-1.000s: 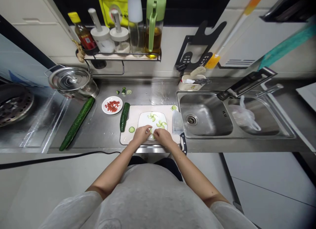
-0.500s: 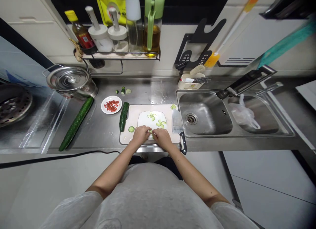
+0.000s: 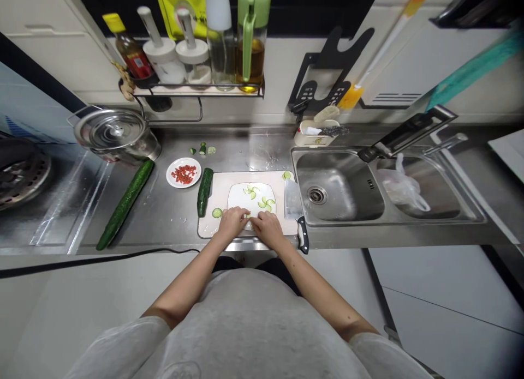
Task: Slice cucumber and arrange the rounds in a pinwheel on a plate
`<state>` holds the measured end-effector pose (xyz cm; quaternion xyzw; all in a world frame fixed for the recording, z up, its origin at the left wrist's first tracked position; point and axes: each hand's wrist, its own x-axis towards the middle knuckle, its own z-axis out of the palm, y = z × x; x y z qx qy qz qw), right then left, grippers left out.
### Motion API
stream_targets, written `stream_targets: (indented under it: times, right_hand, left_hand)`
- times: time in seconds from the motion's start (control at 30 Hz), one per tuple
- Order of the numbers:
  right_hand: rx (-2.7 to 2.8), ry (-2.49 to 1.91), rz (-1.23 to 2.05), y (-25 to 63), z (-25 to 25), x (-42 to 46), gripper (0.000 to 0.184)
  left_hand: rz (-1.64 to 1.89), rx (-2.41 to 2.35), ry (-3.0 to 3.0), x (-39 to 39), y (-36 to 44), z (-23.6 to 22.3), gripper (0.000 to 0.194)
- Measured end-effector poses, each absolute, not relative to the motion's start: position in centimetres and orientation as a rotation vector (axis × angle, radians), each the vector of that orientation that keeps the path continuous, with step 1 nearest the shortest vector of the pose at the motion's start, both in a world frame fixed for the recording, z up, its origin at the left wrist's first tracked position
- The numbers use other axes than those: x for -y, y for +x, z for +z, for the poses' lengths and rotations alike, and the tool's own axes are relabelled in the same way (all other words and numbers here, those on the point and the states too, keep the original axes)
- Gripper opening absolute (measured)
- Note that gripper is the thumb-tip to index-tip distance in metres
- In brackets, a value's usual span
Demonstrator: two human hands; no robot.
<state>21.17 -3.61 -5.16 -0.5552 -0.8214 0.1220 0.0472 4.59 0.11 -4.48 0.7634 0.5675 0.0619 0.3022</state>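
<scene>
My left hand (image 3: 233,222) and my right hand (image 3: 267,228) meet over the near edge of a white square plate (image 3: 241,200). Both sets of fingertips pinch at small pale green cucumber pieces, mostly hidden by the fingers. Farther up the plate lie cucumber slices (image 3: 267,203) fanned like petals, in two groups. Under the plate is a pale cutting board (image 3: 221,178). A cucumber slice (image 3: 216,212) rests left of my left hand, beside a cut length of cucumber (image 3: 205,192). At the board's right side lies a cleaver (image 3: 293,200) with a black handle.
A small white plate of chopped red bits (image 3: 184,173) stands to the left, with cucumber ends (image 3: 202,148) behind it. A whole cucumber (image 3: 125,204) lies near a lidded steel pot (image 3: 117,133). The double sink (image 3: 339,187) is on the right, and a seasoning rack (image 3: 200,92) hangs above.
My hands stay over the plate's near edge, with only small shifts of the fingers. The whole view has moved very slightly; the objects lie as before.
</scene>
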Motion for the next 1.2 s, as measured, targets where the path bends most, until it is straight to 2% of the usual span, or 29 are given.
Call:
stream_targets:
  times: [1.2]
  right_hand:
    - [2.416, -1.778, 0.253, 20.7, -5.4, 4.9, 0.029]
  left_hand:
    - [0.188, -1.519, 2.016, 0.2, 4.8, -3.9, 0.026]
